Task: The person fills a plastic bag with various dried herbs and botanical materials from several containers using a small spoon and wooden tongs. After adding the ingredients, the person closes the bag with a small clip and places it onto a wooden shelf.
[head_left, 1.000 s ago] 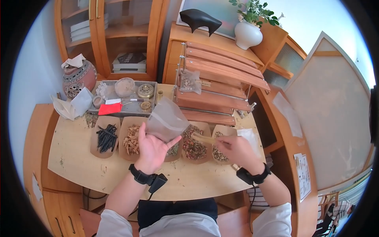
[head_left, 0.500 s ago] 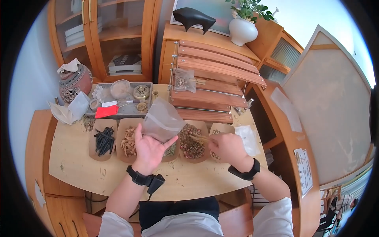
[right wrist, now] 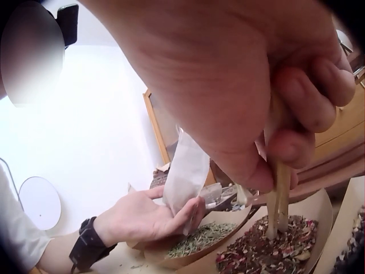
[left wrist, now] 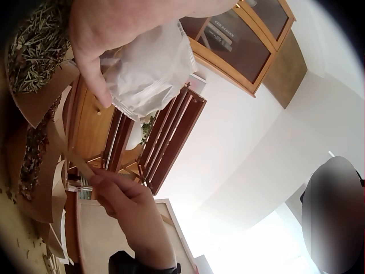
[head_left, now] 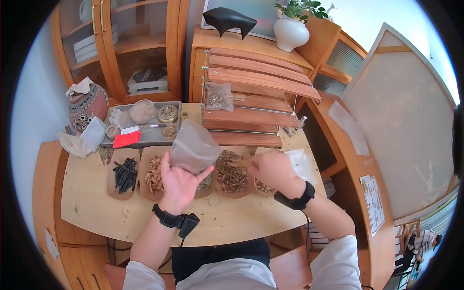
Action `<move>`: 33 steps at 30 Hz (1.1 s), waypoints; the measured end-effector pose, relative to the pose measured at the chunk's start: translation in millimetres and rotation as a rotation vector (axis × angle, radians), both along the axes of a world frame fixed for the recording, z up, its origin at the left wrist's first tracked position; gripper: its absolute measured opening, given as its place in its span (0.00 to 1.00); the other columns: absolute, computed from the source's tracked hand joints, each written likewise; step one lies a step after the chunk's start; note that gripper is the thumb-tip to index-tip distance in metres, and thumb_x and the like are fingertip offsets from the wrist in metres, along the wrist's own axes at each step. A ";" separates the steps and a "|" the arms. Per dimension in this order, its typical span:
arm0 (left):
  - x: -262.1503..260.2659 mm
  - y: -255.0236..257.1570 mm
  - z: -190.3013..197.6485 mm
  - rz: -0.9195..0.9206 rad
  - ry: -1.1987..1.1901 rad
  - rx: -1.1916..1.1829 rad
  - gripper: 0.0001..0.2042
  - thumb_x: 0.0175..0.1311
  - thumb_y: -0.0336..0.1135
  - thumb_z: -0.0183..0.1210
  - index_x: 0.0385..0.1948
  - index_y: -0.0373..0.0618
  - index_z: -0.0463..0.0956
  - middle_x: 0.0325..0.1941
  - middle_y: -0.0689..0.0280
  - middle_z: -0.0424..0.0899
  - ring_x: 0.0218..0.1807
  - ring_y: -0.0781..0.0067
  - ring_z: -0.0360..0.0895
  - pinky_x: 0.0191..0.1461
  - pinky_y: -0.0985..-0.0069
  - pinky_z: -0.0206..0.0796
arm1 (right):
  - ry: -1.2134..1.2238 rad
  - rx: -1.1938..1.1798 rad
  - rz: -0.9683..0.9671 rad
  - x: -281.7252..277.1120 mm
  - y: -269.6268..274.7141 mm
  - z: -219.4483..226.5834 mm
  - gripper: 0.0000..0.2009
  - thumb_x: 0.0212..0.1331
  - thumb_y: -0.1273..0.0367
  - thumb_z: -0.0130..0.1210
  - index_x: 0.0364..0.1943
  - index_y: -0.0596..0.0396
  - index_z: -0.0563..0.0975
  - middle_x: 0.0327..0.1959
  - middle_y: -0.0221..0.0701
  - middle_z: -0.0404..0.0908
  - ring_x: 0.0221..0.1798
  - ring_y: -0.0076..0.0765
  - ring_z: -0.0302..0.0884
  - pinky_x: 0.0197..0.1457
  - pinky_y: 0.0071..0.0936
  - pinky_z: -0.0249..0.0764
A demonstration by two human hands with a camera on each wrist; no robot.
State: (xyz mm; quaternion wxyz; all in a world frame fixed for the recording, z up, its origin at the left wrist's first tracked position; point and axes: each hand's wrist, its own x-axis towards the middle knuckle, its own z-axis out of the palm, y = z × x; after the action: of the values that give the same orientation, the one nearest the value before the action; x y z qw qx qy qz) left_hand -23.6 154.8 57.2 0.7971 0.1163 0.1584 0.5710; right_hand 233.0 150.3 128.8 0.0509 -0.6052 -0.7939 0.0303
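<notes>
Over the pale surface, tongs pinched in the right hand slanted leftward, tips right in the petal mix, while the pouch, gripped by the left hand, stood just left.

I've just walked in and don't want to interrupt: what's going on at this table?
Someone is working with dried plant pieces. The right hand grips pale wooden tongs, their tips down in the red-flecked dried mix. The left hand, palm up, holds a translucent pouch nearby. Other paper trays hold dark sticks, tan chips and green needle-like herb. What is inside the pouch, I can't tell.
</notes>
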 end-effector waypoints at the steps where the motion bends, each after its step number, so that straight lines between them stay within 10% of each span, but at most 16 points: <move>1: 0.6 -0.2 1.0 -0.003 0.004 0.001 0.37 0.72 0.63 0.40 0.74 0.44 0.52 0.76 0.53 0.59 0.76 0.50 0.58 0.73 0.45 0.59 | 0.046 0.025 -0.011 3.0 5.2 -1.5 0.11 0.60 0.60 0.57 0.39 0.48 0.86 0.29 0.41 0.85 0.35 0.51 0.83 0.41 0.44 0.79; 23: 1.8 0.6 0.6 0.006 0.017 0.000 0.38 0.72 0.63 0.39 0.73 0.42 0.52 0.76 0.52 0.59 0.75 0.48 0.59 0.72 0.43 0.62 | 0.421 -0.357 -0.144 48.5 19.8 -23.5 0.15 0.61 0.60 0.58 0.36 0.60 0.84 0.28 0.47 0.83 0.33 0.52 0.82 0.40 0.39 0.77; 33: 0.4 0.1 -2.0 -0.011 0.000 0.024 0.38 0.73 0.64 0.40 0.74 0.43 0.52 0.77 0.51 0.58 0.76 0.49 0.58 0.74 0.44 0.59 | 0.314 -0.061 -0.022 24.6 -7.2 -45.3 0.13 0.63 0.60 0.56 0.40 0.52 0.86 0.31 0.44 0.85 0.36 0.53 0.83 0.43 0.43 0.79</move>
State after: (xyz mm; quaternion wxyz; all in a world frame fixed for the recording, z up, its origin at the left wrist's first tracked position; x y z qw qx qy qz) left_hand -23.2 154.9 55.2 0.7987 0.1268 0.1508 0.5686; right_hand 257.6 143.1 83.5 0.1563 -0.6031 -0.7681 0.1481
